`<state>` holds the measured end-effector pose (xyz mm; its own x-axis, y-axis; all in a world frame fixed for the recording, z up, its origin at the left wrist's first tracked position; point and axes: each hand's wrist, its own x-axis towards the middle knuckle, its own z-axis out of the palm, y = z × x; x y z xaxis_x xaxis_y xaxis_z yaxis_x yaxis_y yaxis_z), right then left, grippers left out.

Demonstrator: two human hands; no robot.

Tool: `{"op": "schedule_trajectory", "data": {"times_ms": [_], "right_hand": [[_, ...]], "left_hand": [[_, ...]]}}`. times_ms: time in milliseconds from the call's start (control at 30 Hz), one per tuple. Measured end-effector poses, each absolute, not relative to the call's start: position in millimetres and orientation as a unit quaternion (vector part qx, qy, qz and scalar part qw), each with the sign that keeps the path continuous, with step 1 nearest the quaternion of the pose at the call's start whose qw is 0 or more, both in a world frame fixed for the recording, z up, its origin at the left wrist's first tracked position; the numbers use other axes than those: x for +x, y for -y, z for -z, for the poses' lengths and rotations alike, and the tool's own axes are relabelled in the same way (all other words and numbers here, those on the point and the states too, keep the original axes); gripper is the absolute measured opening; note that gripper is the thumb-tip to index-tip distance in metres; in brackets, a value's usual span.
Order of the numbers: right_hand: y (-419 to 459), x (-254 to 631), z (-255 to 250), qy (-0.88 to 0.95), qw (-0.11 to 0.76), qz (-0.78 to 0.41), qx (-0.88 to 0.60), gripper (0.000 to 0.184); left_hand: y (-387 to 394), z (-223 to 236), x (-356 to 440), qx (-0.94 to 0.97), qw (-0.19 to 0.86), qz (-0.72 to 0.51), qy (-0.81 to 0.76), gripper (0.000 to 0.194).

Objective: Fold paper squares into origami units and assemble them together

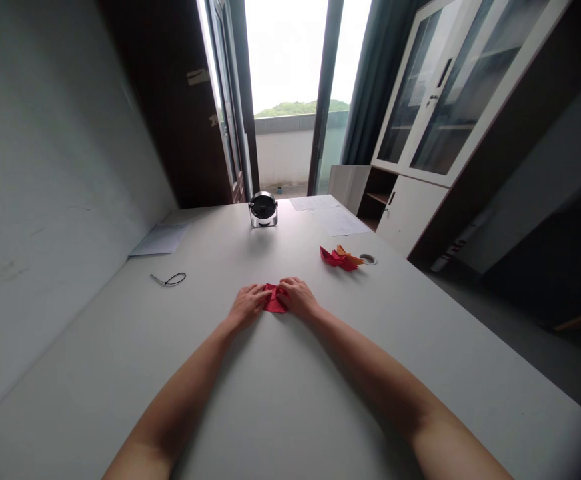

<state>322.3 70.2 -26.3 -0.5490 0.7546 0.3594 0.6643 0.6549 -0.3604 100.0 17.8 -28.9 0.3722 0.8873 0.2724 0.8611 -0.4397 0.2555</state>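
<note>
A small piece of folded red paper (275, 304) lies on the white table between my two hands. My left hand (248, 305) is closed on its left edge, fingers bent over the paper. From the other side, my right hand (297, 296) grips the right edge, with its fingertips on the upper part. The paper's lower part shows flat between the hands; its sides are partly hidden under the fingers. Farther off to the right sit several folded red and orange paper pieces (339, 259), grouped close together.
A black-and-silver round device on a stand (263, 210) is at the table's far side. A dark looped cable tie (169, 280) lies to the left, near a paper sheet (160, 239). More sheets (339, 220) lie far right, by a round cable hole (368, 259). A wall borders the left.
</note>
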Motion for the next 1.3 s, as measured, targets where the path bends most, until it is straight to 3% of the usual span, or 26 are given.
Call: {"op": "schedule_trajectory", "data": {"times_ms": [500,900,1300], "right_hand": [[-64.9,317.6,23.2,0.868,0.24,-0.08,-0.428,0.018],[-63.0,317.8,19.7,0.862,0.246,-0.093,-0.433,0.016],[-63.4,316.9,19.4,0.86,0.232,-0.096,-0.444,0.024]], "left_hand": [[-20.7,33.9,96.6,0.83,0.063,-0.185,-0.522,0.042],[-30.1,32.2,66.1,0.843,0.223,-0.202,-0.445,0.04],[-18.8,27.8,85.5,0.848,0.084,-0.179,-0.492,0.061]]}}
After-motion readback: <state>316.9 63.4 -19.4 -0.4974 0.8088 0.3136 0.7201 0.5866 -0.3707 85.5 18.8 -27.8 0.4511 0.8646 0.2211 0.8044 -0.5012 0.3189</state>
